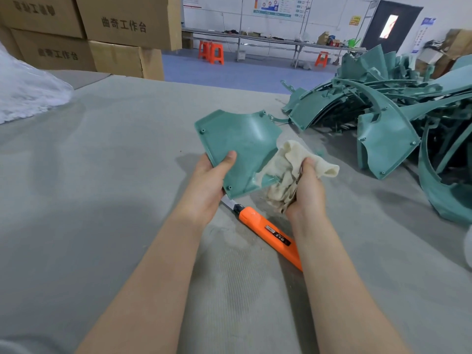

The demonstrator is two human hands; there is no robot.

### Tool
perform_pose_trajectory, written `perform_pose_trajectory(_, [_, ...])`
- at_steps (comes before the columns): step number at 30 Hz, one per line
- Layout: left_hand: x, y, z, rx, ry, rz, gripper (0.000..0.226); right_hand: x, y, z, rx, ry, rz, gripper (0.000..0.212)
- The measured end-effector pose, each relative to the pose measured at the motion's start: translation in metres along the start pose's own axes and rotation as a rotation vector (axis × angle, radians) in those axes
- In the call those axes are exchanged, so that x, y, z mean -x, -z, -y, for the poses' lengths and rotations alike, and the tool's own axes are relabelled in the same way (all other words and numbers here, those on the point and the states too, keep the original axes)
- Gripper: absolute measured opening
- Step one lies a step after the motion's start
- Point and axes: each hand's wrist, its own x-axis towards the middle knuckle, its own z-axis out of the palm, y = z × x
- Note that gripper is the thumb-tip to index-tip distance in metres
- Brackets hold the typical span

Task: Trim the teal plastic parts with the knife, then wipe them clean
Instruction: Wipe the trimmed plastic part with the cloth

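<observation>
My left hand [209, 180] grips a flat teal plastic part [240, 146] by its lower left edge, thumb on top, holding it tilted above the table. My right hand [307, 190] clutches a crumpled cream cloth [288, 169] that lies against the part's right edge. An orange utility knife [268, 231] lies on the grey table [102, 200] just below both hands, its blade out and pointing toward my left wrist.
A tangled pile of teal plastic parts [388, 116] fills the table's right side. A white plastic bag [28, 93] sits at the far left, with stacked cardboard boxes [115, 34] behind it. Orange stools [212, 52] and a long workbench stand across the blue floor.
</observation>
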Motion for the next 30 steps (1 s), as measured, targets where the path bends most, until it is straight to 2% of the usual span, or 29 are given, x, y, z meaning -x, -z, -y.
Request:
perform_pose_trajectory(4, [0.002, -0.001, -0.003, 0.066, 0.003, -0.034, 0.033, 0.001, 0.002, 0.005, -0.135, -0.029, -0.019, 0.033])
perform_pose_trajectory(9, [0.001, 0.004, -0.009, 0.225, 0.001, -0.096, 0.033, -0.007, 0.010, 0.015, -0.283, -0.030, -0.074, 0.025])
perform_pose_trajectory(14, [0.000, 0.006, -0.011, 0.323, 0.004, -0.115, 0.033, -0.006, 0.011, 0.014, -0.330, 0.022, -0.069, 0.049])
perform_pose_trajectory(17, [0.000, 0.006, -0.011, 0.306, -0.007, -0.105, 0.032, -0.002, 0.011, 0.015, -0.324, 0.103, -0.085, 0.041])
perform_pose_trajectory(19, [0.001, 0.006, -0.011, 0.249, -0.023, -0.092, 0.032, -0.001, 0.010, 0.016, -0.311, 0.123, -0.093, 0.028])
perform_pose_trajectory(21, [0.002, 0.004, -0.009, 0.142, -0.058, -0.088, 0.032, 0.001, 0.009, 0.019, -0.388, 0.108, 0.010, 0.015])
perform_pose_trajectory(23, [0.003, 0.001, -0.007, 0.041, -0.104, -0.084, 0.029, 0.004, 0.003, 0.022, -0.493, 0.080, 0.206, 0.034])
perform_pose_trajectory(24, [0.003, 0.000, -0.007, 0.002, -0.124, -0.080, 0.027, 0.006, -0.001, 0.021, -0.484, 0.062, 0.256, 0.042])
perform_pose_trajectory(26, [0.003, -0.001, -0.006, -0.054, -0.149, -0.063, 0.024, 0.007, -0.008, 0.016, -0.339, 0.003, 0.225, 0.045])
perform_pose_trajectory(29, [0.003, -0.001, -0.005, -0.069, -0.162, -0.036, 0.023, 0.008, -0.013, 0.004, -0.029, 0.017, 0.116, 0.023])
perform_pose_trajectory(30, [0.003, -0.002, -0.004, -0.073, -0.170, -0.030, 0.023, 0.008, -0.012, 0.001, 0.044, 0.038, 0.098, 0.024])
